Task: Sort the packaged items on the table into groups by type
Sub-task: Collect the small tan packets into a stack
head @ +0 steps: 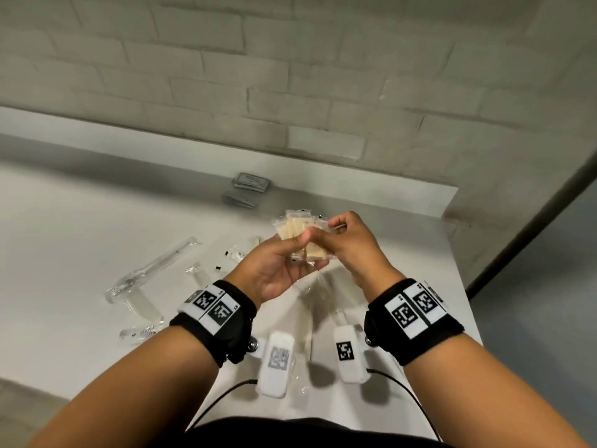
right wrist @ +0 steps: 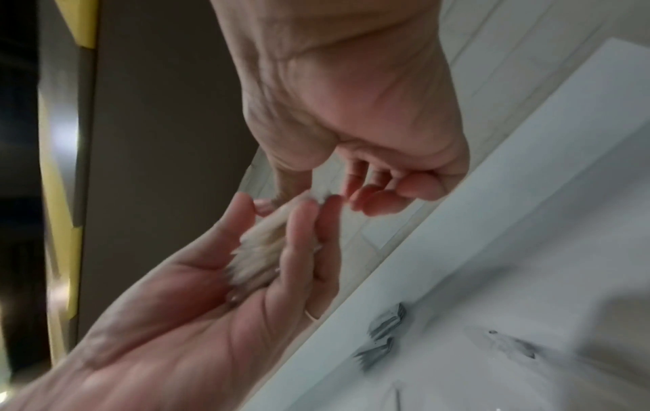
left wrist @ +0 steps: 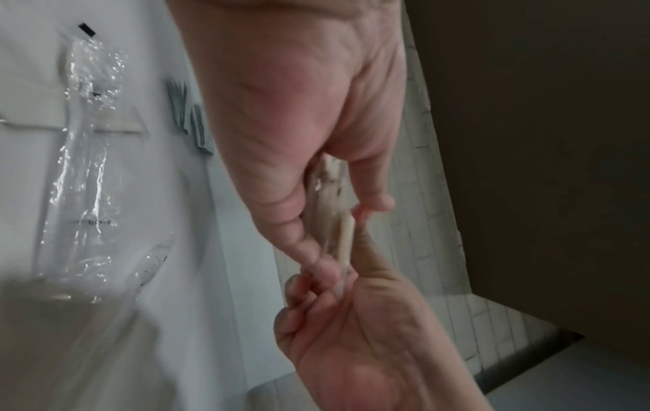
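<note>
Head view shows both hands raised together above the white table (head: 80,227). The left hand (head: 277,270) lies palm up, its thumb pressed over a fanned bunch of beige packets (head: 295,229) in clear wrap, and the right hand (head: 352,244) pinches the same bunch from the other side. The bunch is in the air over the middle of the table, touching nothing but the two hands. How many packets it holds cannot be told; the edges overlap and blur.

Two small stacks of grey sachets (head: 252,182) lie one in front of the other beyond the hands, near the table's far edge. To the left lies a long clear plastic sleeve (head: 151,270) with something slim inside, and a few smaller clear wrappers (head: 232,253) lie between it and the left hand. More clear wrap sits under the wrists, partly hidden by them and by the two white camera units on the black wristbands.

The left wrist view shows the packets (left wrist: 337,222) edge-on between the fingers of both hands. In the right wrist view the grey stacks (right wrist: 385,333) sit well apart from the hands.

Behind the table stands a white painted brick wall (head: 290,76).
</note>
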The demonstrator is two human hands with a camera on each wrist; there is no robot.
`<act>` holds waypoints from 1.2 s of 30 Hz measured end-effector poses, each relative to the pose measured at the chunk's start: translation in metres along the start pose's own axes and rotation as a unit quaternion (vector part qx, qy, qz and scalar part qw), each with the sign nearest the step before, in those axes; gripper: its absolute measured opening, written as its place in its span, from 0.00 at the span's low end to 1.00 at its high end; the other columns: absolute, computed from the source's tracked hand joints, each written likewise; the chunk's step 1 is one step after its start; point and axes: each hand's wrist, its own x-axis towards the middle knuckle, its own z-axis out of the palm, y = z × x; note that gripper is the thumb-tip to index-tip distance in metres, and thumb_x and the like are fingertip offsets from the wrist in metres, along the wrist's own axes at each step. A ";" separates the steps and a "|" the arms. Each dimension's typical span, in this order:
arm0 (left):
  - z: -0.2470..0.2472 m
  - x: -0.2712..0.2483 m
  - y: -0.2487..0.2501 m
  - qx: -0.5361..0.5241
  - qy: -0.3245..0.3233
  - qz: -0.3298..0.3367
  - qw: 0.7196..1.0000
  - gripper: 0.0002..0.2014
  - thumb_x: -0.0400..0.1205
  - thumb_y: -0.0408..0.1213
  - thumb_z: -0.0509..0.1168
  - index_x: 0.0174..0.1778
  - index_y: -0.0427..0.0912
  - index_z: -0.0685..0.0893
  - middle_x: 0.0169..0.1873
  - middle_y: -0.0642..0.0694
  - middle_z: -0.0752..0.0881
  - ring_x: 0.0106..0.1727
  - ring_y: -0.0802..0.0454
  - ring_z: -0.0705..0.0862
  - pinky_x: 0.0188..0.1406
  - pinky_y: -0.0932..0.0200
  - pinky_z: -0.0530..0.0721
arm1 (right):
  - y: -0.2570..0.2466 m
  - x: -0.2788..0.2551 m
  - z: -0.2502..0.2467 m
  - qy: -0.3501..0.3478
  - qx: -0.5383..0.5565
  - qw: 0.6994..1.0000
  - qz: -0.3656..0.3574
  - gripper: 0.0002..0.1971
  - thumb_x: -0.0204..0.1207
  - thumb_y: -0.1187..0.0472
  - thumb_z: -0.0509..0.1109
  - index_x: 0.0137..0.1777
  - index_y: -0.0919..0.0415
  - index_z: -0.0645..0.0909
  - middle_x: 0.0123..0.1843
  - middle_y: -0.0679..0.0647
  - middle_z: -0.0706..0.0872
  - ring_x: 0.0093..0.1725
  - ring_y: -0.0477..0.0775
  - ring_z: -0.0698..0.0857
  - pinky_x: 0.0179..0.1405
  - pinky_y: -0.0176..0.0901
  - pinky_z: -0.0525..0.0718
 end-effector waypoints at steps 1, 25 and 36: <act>0.000 -0.001 -0.002 0.002 -0.005 0.010 1.000 0.15 0.75 0.33 0.67 0.58 0.34 0.83 0.51 0.39 0.88 0.48 0.44 0.90 0.55 0.50 0.86 | 0.000 -0.002 -0.002 -0.007 0.003 1.000 -0.002 0.20 0.67 0.54 0.80 0.51 0.60 0.75 0.40 0.54 0.79 0.32 0.47 0.78 0.33 0.37 0.77; -0.005 -0.006 0.042 0.051 0.061 0.028 0.996 0.04 0.78 0.28 0.69 0.47 0.36 0.86 0.34 0.47 0.91 0.33 0.52 0.89 0.28 0.63 0.85 | -0.019 -0.029 0.011 0.053 0.136 0.982 -0.116 0.11 0.80 0.72 0.65 0.57 0.60 0.82 0.36 0.55 0.83 0.24 0.46 0.81 0.26 0.36 0.80; -0.014 -0.012 0.045 0.085 0.048 0.091 0.991 0.03 0.80 0.32 0.67 0.46 0.43 0.86 0.33 0.51 0.90 0.35 0.56 0.89 0.32 0.64 0.84 | -0.021 -0.023 0.018 -0.010 0.094 0.994 -0.050 0.06 0.72 0.66 0.76 0.47 0.59 0.83 0.33 0.54 0.86 0.27 0.51 0.84 0.26 0.40 0.78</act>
